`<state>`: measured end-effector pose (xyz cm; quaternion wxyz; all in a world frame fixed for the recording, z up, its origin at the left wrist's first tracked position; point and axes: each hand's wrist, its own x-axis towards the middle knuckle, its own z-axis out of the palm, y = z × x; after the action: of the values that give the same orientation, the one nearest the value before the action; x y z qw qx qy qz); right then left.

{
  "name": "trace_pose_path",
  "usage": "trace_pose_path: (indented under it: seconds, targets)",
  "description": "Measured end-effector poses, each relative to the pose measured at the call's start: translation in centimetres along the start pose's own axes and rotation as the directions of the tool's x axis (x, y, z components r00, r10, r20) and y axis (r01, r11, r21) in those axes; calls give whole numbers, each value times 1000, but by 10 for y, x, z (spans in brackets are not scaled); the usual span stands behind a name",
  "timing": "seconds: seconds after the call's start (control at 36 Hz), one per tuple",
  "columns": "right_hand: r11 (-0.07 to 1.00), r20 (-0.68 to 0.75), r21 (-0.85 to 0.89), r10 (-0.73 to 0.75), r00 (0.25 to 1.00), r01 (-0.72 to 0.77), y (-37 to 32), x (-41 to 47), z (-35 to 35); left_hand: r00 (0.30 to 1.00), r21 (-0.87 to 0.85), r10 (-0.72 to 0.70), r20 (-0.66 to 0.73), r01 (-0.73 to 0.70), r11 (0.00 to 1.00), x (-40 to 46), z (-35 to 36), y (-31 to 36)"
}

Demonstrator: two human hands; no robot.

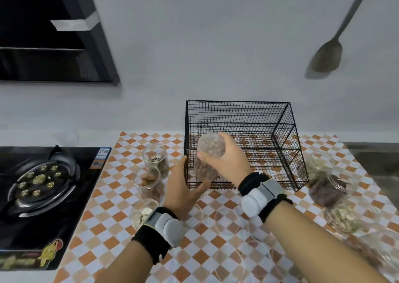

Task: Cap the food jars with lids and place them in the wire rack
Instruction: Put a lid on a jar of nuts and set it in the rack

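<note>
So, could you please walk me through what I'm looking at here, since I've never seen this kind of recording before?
There is no machine here: a person wears a camera on their head, so the single picture looks forward and down at their own two bare hands, each wrist carrying a strapped band. The right hand grips a clear jar of brown food, tilted at the front left of the black wire rack. The left hand is open, resting against the rack's front left corner. Everything sits on a checkered mat. Left of the rack stand three open jars; more filled jars lie to its right. Clear lids are spread near the forearms. A black stove is on the far left, and a spatula hangs on the wall.
</note>
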<state>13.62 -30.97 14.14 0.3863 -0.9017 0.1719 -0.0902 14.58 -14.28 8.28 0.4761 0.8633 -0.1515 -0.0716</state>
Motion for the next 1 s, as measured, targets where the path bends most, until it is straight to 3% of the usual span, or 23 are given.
trace_pose_path:
  seconds: [0.5, 1.0]
  targets:
    - [998, 62, 13, 53, 997, -54, 11, 28, 46, 999, 114, -37, 8, 36, 993, -13, -7, -37]
    - [996, 133, -55, 82, 988, -75, 24, 33, 80, 999, 103, -39, 22, 37, 994, -25, -8, -59]
